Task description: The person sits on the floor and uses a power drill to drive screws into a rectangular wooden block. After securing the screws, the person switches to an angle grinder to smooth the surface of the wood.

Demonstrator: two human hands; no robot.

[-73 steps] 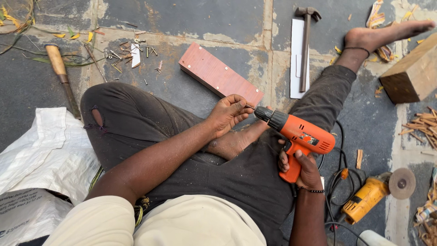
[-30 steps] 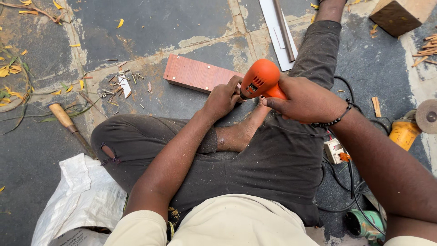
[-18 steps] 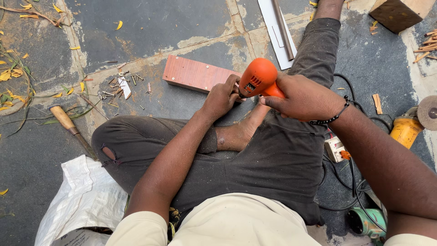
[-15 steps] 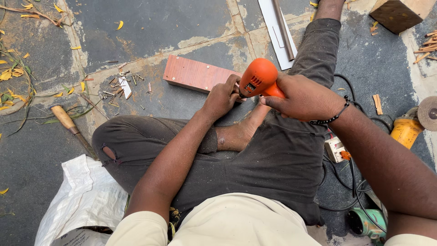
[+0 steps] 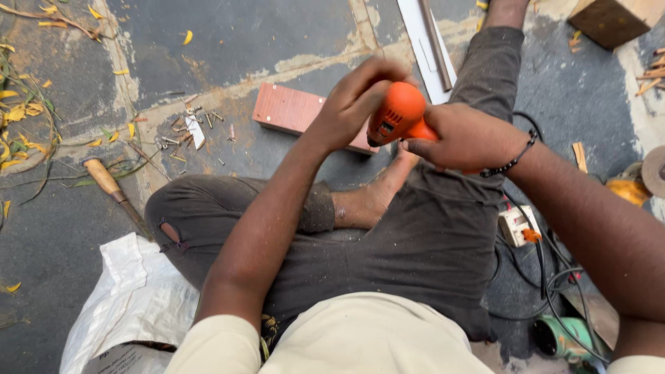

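**Hands Closing on Orange Drill Over Stone Paving**

Dark stone paving [image 5: 277,28], cracked and patched with pale mortar, is filling the upper half of the frame, with yellow leaves [image 5: 21,104] lying scattered along its left edge. A person is sitting cross-legged on it in dark trousers [image 5: 415,249], one bare foot [image 5: 374,201] showing near the centre.

A reddish wooden block [image 5: 291,111] is lying just above the centre, partly hidden behind the hands. To its left, loose nails and screws [image 5: 187,128] are lying spread out, and a wooden-handled tool [image 5: 111,187] is resting at the left. A white sack [image 5: 131,305] is sitting at the lower left. A pale strip with a metal rod [image 5: 433,41] is running off the top edge, and a wooden box [image 5: 613,21] is sitting in the upper right corner. Black cables [image 5: 540,270] are coiling beside a small white socket box [image 5: 516,225] at the right.

An orange power drill [image 5: 396,118] is sitting upper centre, its rounded body facing the camera and its front end hidden. The right hand [image 5: 464,138] is gripping it from the right, wearing a dark beaded wristband. The left hand [image 5: 353,104] is curling over the drill's left side, fingers touching it, the two hands close together.
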